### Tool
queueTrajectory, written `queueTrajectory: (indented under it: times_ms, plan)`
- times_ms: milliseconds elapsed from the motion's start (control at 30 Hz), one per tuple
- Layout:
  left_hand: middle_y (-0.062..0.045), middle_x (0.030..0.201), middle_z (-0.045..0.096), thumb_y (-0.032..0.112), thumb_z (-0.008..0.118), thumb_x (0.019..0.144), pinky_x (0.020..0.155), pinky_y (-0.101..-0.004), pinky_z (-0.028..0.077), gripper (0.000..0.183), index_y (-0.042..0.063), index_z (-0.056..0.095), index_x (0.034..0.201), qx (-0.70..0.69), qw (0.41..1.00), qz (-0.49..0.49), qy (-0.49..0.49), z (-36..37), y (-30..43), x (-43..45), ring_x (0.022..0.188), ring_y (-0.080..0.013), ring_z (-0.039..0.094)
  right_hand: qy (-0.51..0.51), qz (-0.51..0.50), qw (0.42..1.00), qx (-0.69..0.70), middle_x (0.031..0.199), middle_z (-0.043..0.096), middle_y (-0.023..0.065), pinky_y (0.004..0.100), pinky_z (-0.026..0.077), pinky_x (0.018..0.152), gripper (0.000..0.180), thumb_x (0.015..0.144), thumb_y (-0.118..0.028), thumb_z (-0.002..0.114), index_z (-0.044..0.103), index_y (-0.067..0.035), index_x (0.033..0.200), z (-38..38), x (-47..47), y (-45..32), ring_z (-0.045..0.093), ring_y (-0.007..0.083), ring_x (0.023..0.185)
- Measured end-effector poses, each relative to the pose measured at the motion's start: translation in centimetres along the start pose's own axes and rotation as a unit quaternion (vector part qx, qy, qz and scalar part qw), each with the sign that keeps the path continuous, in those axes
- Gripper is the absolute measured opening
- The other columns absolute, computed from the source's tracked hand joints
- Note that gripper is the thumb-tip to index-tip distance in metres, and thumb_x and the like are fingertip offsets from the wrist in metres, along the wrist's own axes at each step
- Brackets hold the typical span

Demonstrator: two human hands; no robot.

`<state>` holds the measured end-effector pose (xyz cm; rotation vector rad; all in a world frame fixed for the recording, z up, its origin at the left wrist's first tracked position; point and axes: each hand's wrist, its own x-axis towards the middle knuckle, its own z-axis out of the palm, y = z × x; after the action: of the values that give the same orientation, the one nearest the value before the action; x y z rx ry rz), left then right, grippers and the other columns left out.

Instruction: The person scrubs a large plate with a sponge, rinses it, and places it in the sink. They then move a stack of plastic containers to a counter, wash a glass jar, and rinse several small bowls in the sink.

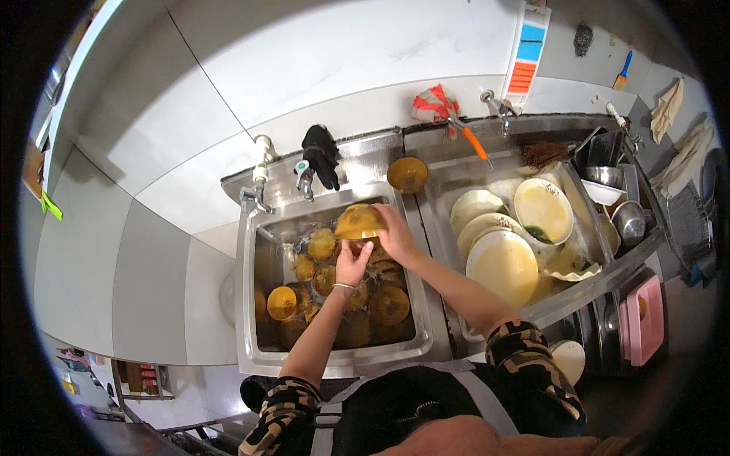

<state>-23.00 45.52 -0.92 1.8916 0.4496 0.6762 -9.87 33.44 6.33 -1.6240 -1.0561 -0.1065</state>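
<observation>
Both my hands hold a yellow bowl above the left steel sink, tilted with its underside up. My right hand grips its right side, while my left hand supports it from below with the thumb and fingers spread; some fingers are hidden beneath the bowl. Under them, several yellow bowls lie in the water of the left sink, among them an upright one at the left and another bowl at the lower right. A further yellow bowl rests on the ledge between the two sinks.
Stacked pale plates fill the right sink. Taps and black gloves are at the back rim. An orange-handled tool leans near the wall. Metal bowls stand far right, above a pink tray.
</observation>
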Motion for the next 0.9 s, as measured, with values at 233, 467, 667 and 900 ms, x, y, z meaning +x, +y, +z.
queueTrajectory:
  times_ms: [233,467,667,900]
  plan:
    - [-0.013,0.078,0.067,0.020,0.059,0.097,0.054,-0.0383,0.053,0.041,-0.001,0.047,0.129,-0.051,0.997,-0.056,-0.008,5.3,7.9,14.9,0.059,-0.0229,0.067,-0.004,0.135,0.986,-0.100,0.097,0.068,0.0250,0.0411,0.057,0.065,0.033,0.091,-0.018,0.058,0.058,0.009,0.111,-5.6,9.6,10.1,0.071,0.0321,0.069]
    - [-0.009,0.063,0.061,0.008,0.057,0.094,0.038,-0.0344,0.041,0.034,-0.001,0.049,0.125,0.000,0.981,-0.193,0.001,9.9,6.0,20.3,0.042,-0.0182,0.053,0.022,0.286,0.958,0.002,0.083,0.071,0.0177,0.0364,0.057,0.053,0.032,0.086,-0.009,0.064,0.055,-0.004,0.116,-8.2,13.0,9.9,0.069,0.0243,0.051]
    - [-0.008,0.064,0.061,0.018,0.061,0.095,0.040,-0.0333,0.043,0.035,-0.002,0.053,0.123,-0.037,0.976,-0.206,-0.050,10.7,4.8,20.1,0.043,-0.0169,0.053,0.034,0.210,0.971,-0.110,0.096,0.070,0.0177,0.0377,0.058,0.053,0.038,0.088,-0.015,0.066,0.054,-0.001,0.121,-7.3,12.2,18.7,0.070,0.0251,0.060]
    - [-0.003,0.064,0.059,0.025,0.052,0.107,0.046,-0.0281,0.044,0.028,0.004,0.062,0.123,-0.117,0.962,-0.227,-0.099,0.5,4.5,12.8,0.047,-0.0113,0.050,0.067,0.154,0.975,-0.147,0.095,0.069,0.0190,0.0478,0.052,0.077,0.025,0.101,-0.029,0.056,0.060,-0.006,0.110,-7.9,7.9,4.6,0.068,0.0394,0.088]
